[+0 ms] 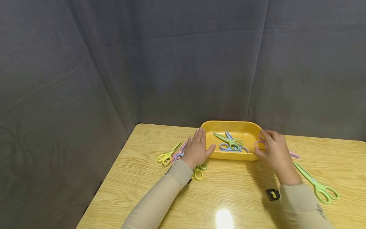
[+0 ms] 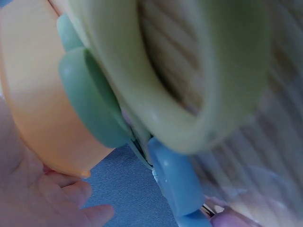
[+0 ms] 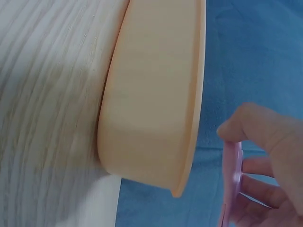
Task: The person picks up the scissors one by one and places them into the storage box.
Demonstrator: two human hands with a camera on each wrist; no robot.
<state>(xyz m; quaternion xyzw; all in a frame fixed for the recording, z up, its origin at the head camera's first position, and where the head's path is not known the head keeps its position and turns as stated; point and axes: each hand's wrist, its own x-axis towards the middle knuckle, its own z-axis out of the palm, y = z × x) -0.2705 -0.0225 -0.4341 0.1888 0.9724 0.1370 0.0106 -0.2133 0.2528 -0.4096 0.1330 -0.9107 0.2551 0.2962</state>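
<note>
A yellow plastic tray point(image 1: 233, 156) stands at the table's back edge. Across its left rim rests my left hand point(image 1: 197, 154), fingers straight, thumb at the front corner. My right hand point(image 1: 275, 156) pinches pink scissors point(image 3: 231, 170) by the handles at the tray's right end; their pink tip shows beyond the hand. Inside the tray, green scissors point(image 1: 224, 138) lie on top of blue scissors point(image 1: 243, 149). Beside and under my left wrist are several scissors, among them yellow scissors point(image 1: 172, 153); green handles point(image 2: 90, 99) and a blue handle point(image 2: 175, 179) show close up.
Large green scissors point(image 1: 307, 175) lie on the wooden table point(image 1: 234, 187) at the right, near my right forearm. A dark grey cloth point(image 1: 194, 70) hangs behind the table and on the left.
</note>
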